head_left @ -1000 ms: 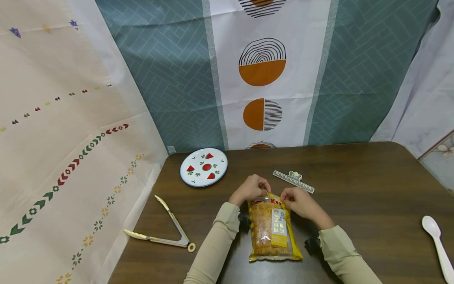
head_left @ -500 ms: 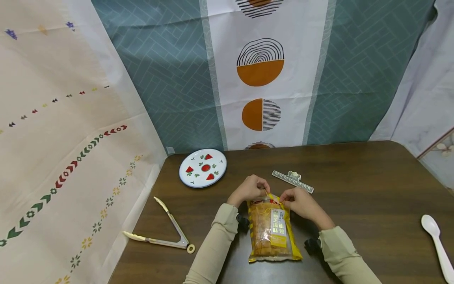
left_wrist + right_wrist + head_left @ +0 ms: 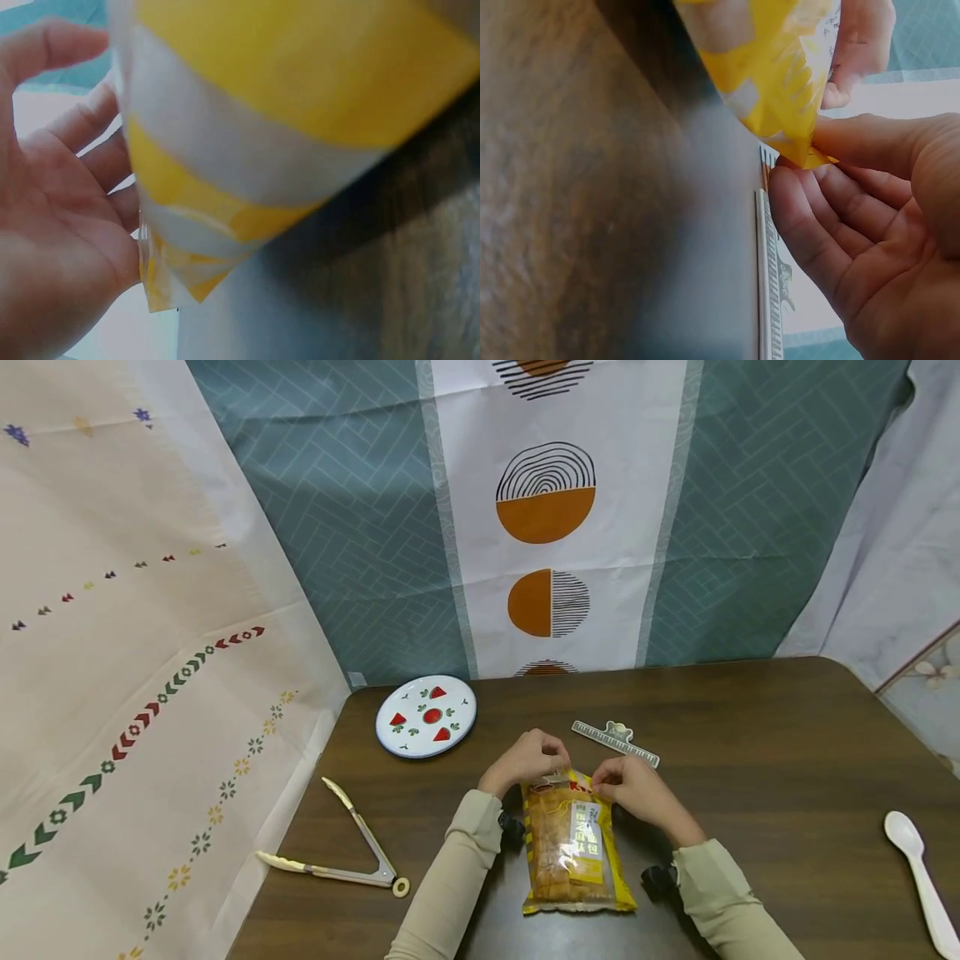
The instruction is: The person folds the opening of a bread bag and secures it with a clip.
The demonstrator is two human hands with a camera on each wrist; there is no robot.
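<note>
A yellow and clear plastic bag of bread (image 3: 564, 843) lies on the table, with a white and yellow label on its front. At the bag's top edge, my left hand (image 3: 527, 761) pinches the film; in the left wrist view the bag (image 3: 285, 105) hides the tips of some fingers (image 3: 79, 124). My right hand (image 3: 637, 789) holds the top right corner. Seen from the right wrist, thumb and forefinger squeeze that yellow corner, with the other fingers curled below. Just beyond the hands lies a long metal clip (image 3: 617, 742).
A white plate (image 3: 426, 717) with red fruit prints sits at the back left. Spread tongs (image 3: 365, 852) lie left of the left arm. Far right, near the edge of the brown table (image 3: 780, 760), is a white spoon (image 3: 921, 877). Patterned cloths hang behind and at left.
The head view has shifted slightly, so everything appears a little further left. Both hands stay at the bag's top, with only tiny finger movement visible.
</note>
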